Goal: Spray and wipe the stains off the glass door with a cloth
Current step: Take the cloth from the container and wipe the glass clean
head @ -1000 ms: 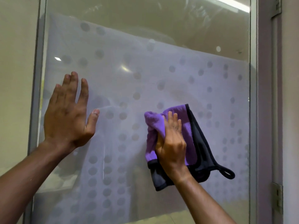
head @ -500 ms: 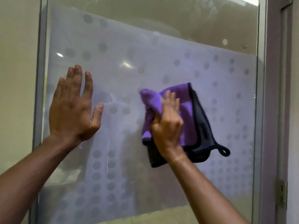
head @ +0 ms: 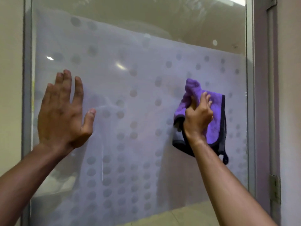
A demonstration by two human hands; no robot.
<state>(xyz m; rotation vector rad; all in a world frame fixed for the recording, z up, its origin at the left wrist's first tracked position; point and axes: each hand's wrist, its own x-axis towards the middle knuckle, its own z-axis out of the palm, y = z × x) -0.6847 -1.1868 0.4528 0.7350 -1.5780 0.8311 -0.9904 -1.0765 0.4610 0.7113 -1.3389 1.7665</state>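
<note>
The glass door [head: 130,54] fills the view, its middle band frosted with grey dots. My left hand [head: 63,111] lies flat against the glass at the left, fingers straight and spread. My right hand [head: 197,118] grips a purple cloth with black edging [head: 215,124] and holds it against the glass near the door's right edge. A black loop hangs from the cloth's lower right corner. No spray bottle is in view.
A metal frame [head: 250,95] borders the glass on the right, with a door jamb and a hinge [head: 274,190] beyond it. A beige wall [head: 11,79] lies left of the left frame. Ceiling lights reflect in the glass.
My right hand has swept the cloth up and then to the right across the glass, and its fingers have bunched the cloth. My left hand stays pressed at the same spot.
</note>
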